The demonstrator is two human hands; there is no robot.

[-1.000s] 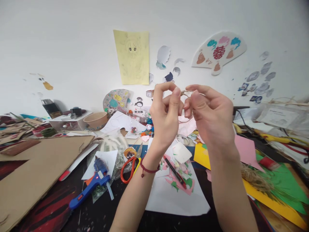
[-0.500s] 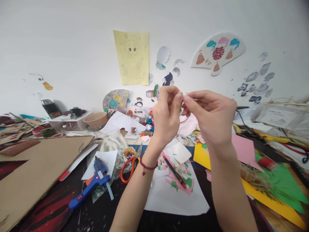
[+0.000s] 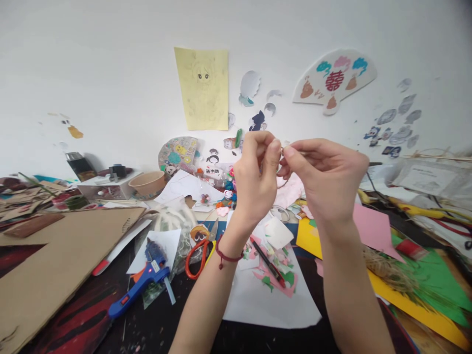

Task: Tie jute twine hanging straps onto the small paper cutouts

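Observation:
My left hand [image 3: 258, 174] and my right hand [image 3: 328, 172] are raised in front of the desk, fingertips almost meeting. Each pinches, between thumb and forefinger, a part of a thin light-brown cord [image 3: 282, 150]. Only a short bit shows in the small gap between the thumbs, and part of a curved strand hangs below the right fingers. My palms and fingers hide the rest of it. Under the hands lies a white sheet [image 3: 273, 309] bearing pink and green paper scraps and a dark pen [image 3: 267, 262].
Left of my forearm are orange-handled scissors [image 3: 196, 258] and a blue glue gun [image 3: 142, 287] with its light on. Cardboard [image 3: 73, 255] covers the far left. Coloured paper [image 3: 376, 228] and a twine bundle [image 3: 391, 273] lie right. A pink bowl [image 3: 147, 183] stands behind.
My right hand has shifted slightly right, away from the left, so the gap between the thumbs is wider and a bit of cord shows. The whole view has moved a little.

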